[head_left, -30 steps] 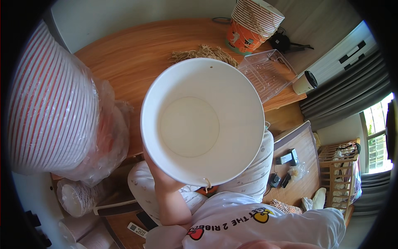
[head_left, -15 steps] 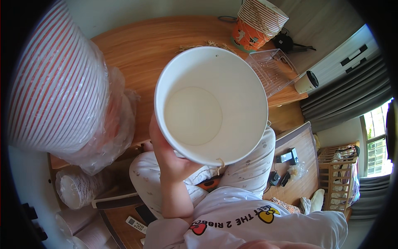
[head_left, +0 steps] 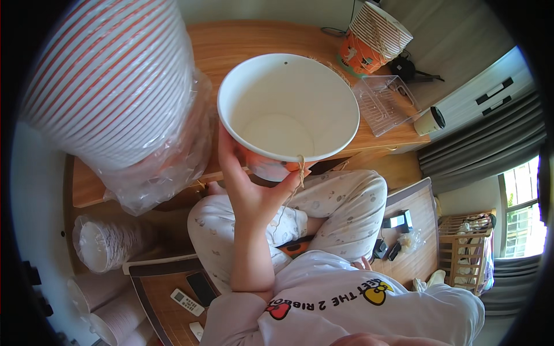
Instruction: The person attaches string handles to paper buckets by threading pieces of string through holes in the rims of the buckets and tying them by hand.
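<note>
My left hand (head_left: 251, 193) is shut on a large white paper bucket (head_left: 288, 109), gripping it from below with the thumb on its left side. The bucket is tilted so that its empty white inside faces me. A short piece of brown twine (head_left: 300, 168) is tied at the near rim and hangs by my fingers. The bucket's outer wall shows a little orange print under the rim. It is held over my lap, in front of a wooden table (head_left: 254, 40). My right hand is out of sight.
A tall stack of red-striped buckets in clear plastic wrap (head_left: 109, 81) leans at the left. Another bucket stack (head_left: 375, 34), a clear plastic tray (head_left: 384, 104) and a tumbler (head_left: 430, 121) sit on the table's right. More bucket stacks (head_left: 98, 242), a remote (head_left: 187, 301) and a phone (head_left: 202, 287) lie lower left.
The bucket has moved away from my face and to the right, and has tipped so that its side and the twine now show. My left hand stays under it.
</note>
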The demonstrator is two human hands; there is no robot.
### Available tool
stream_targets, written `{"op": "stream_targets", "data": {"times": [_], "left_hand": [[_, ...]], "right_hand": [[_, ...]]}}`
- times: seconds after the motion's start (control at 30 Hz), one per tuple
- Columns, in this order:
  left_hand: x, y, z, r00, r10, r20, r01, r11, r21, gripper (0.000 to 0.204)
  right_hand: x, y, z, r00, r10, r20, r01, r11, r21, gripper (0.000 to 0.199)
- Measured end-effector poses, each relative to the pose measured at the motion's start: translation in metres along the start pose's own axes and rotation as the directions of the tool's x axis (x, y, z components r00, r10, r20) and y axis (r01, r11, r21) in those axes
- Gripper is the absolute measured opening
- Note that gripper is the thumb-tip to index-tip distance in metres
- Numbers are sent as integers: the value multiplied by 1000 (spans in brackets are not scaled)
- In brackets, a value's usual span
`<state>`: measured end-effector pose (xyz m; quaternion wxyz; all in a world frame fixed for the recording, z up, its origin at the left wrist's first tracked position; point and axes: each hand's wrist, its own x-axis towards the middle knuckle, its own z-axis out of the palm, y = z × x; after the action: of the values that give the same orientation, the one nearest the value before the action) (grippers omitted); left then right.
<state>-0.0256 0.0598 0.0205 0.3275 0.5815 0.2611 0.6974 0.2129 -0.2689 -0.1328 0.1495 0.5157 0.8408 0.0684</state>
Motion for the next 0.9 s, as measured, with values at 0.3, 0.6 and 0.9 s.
{"op": "stream_targets", "data": {"times": [0.3, 0.6, 0.9], "left_hand": [[-7, -9, 2, 993, -89, 77, 98, 988, -117, 112], [-12, -14, 11, 991, -115, 67, 119, 991, -62, 116], [-9, -17, 11, 998, 52, -29, -51, 998, 35, 118]], "right_hand": [[21, -5, -12, 995, -37, -97, 33, 999, -41, 29], [104, 8, -76, 929, 328, -174, -178, 805, 567, 42], [230, 32, -113, 916, 303, -263, 153, 345, 926, 46]]}}
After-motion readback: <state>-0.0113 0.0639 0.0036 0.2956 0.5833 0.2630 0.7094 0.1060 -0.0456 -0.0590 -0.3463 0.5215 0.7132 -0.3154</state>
